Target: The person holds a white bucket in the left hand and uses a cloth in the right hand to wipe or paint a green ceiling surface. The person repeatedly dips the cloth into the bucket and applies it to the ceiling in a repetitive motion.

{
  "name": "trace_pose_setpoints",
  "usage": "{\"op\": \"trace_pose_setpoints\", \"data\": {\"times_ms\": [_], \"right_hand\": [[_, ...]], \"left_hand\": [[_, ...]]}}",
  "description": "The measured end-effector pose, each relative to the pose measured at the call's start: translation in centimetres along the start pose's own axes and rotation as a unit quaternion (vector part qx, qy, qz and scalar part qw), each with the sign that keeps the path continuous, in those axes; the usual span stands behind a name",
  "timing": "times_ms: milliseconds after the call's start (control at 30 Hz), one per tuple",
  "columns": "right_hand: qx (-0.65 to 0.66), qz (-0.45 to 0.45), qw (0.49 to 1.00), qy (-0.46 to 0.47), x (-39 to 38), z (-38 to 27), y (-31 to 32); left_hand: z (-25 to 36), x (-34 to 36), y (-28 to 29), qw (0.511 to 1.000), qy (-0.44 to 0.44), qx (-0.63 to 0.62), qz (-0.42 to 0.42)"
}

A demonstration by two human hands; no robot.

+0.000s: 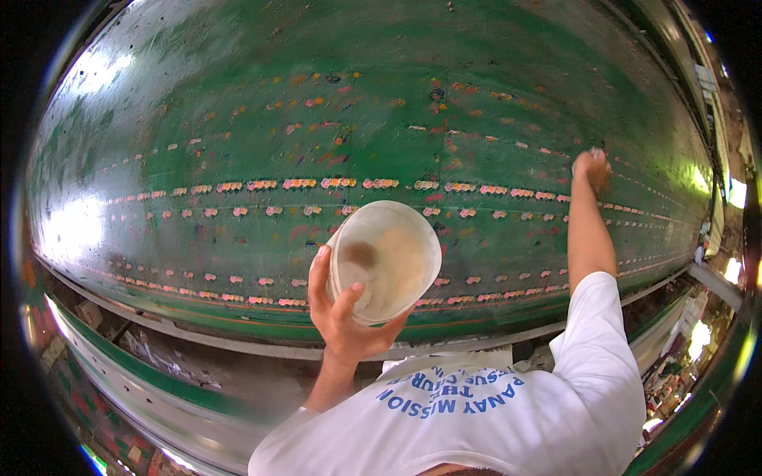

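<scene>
My left hand point(337, 309) grips a white plastic tub point(409, 246) by its side and base, thumb over the near wall. The tub is tilted so its open mouth shows. Inside are a pale tan area and a darker brown patch; I cannot tell whether these are contents or stains. My right hand point(592, 165) is stretched far out to the right over a long green table point(278, 163). Its fingers are bunched together and slightly blurred, and whatever they may hold is hidden. Rows of small pink, white and orange printed-looking marks point(339, 183) run across the tabletop.
A pale rail point(262, 347) follows the table's near edge, close to my body. Beyond a gap at lower left runs another long, shiny surface with a green edge point(159, 379). Cluttered scraps point(675, 381) lie at lower right. Beams border the table's far right.
</scene>
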State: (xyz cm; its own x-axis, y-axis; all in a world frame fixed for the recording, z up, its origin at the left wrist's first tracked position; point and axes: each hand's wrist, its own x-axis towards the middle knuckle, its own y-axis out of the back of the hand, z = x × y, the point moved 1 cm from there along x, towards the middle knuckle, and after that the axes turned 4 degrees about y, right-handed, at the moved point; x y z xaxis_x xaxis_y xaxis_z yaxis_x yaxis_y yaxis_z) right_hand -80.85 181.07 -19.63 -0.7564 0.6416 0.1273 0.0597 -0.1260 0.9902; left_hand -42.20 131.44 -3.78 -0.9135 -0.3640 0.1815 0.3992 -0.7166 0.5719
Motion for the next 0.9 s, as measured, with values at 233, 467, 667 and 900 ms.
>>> {"op": "trace_pose_setpoints", "data": {"times_ms": [233, 467, 667, 900], "right_hand": [[0.301, 0.082, 0.825, 0.47, -16.6, -23.4, 3.7], [0.378, -0.032, 0.553, 0.742, -34.9, -24.4, 7.4], [0.354, 0.001, 0.679, 0.643, -26.7, -12.9, 5.4], [0.251, 0.094, 0.879, 0.395, -12.0, 11.8, 2.1]], "left_hand": [[0.2, -2.3, -0.7, 0.998, -0.04, 0.024, 0.048], [-2.9, -5.1, -2.1, 0.988, -0.039, -0.055, 0.138], [-4.6, -8.5, -3.5, 0.985, -0.04, -0.069, 0.15], [-3.5, -8.6, -4.4, 0.984, -0.059, -0.065, 0.155]]}}
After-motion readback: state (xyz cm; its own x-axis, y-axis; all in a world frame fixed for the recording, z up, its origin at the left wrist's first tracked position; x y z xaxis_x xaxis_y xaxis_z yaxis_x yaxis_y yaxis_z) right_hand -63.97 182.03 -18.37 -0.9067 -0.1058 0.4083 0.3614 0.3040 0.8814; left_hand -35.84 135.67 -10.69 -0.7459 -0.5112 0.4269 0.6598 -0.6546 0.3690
